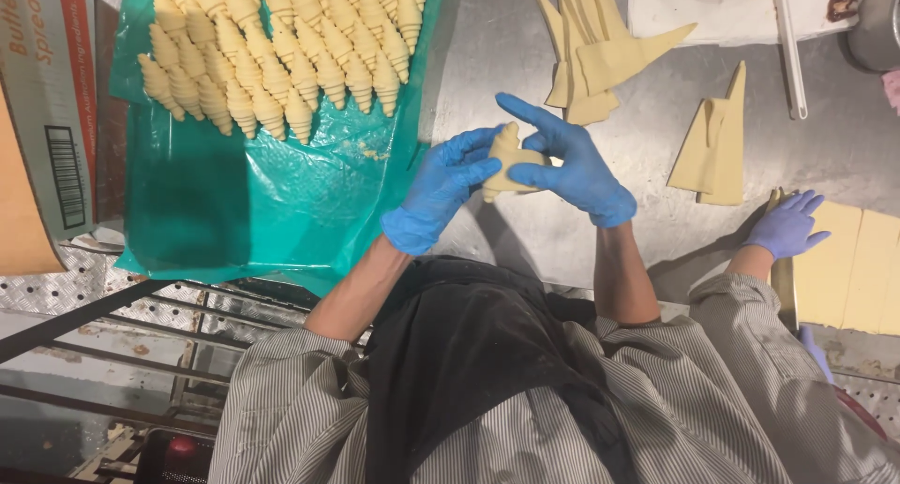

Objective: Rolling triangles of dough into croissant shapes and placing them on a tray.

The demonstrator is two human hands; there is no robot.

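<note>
Head view: left hand (441,189) and right hand (572,165), both blue-gloved, grasp one rolled dough piece (509,158) between their fingers above the steel bench (647,231). Beside them, finished rolls (281,48) on green sheet (253,203); cut dough triangles (600,52) near.

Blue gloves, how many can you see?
3. The left hand and right hand each wear one and hold a dough piece between them. Another person's gloved hand rests at the right; more may be hidden.
</note>
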